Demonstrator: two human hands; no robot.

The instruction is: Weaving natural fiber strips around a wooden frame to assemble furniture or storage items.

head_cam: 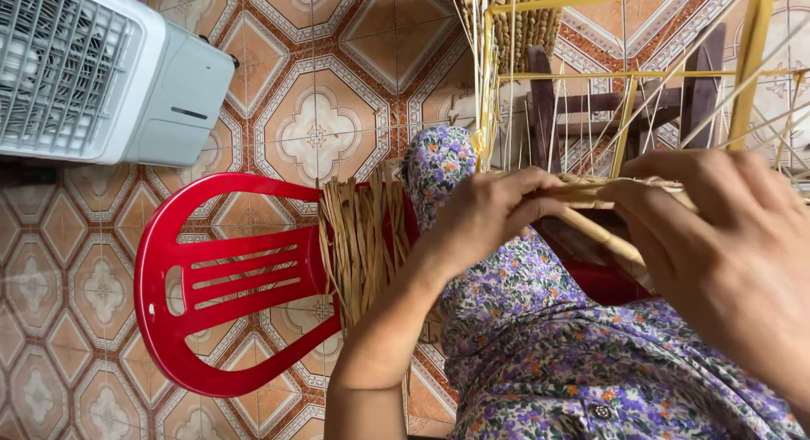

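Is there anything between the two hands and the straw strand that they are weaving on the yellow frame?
Nothing visible. Left hand and right hand both already grip the straw strand directly, beside the yellow frame.

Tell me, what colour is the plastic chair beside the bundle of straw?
The chair is red, shown best in the head view, lying next to the straw.

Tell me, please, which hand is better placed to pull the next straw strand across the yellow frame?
Probably the right hand: it pinches the straw strand nearest the yellow frame, while the left hand steadies the weave.
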